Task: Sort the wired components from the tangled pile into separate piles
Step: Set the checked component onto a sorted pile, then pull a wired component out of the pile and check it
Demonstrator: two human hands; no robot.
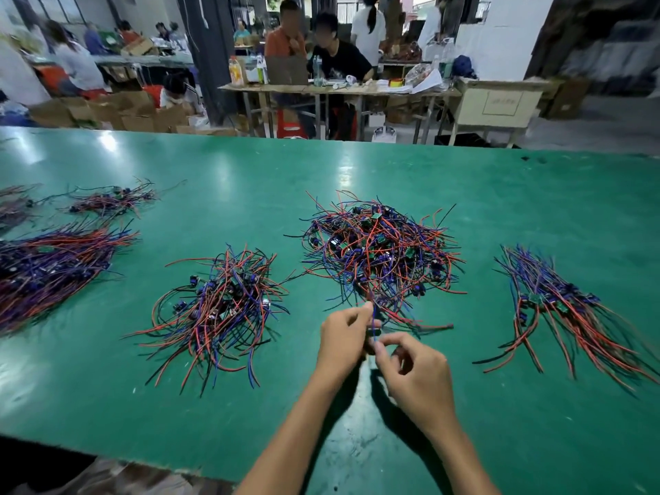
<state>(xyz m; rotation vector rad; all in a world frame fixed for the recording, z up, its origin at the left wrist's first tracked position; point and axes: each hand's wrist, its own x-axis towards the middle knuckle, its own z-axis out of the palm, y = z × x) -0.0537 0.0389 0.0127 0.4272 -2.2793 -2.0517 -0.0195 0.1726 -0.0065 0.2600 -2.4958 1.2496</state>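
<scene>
**One blue wire is being drawn from the tangle**

A blue wire [372, 320] is pinched by the left hand [341, 342] and the right hand [414, 373], fingers curled narrow, just below the tangled pile [378, 248] on the counter [500, 405]. If it is pulled hard, neighbouring wires may be dragged along. Sorted piles [223, 309] [571, 312] lie on both sides, apart from it.
</scene>
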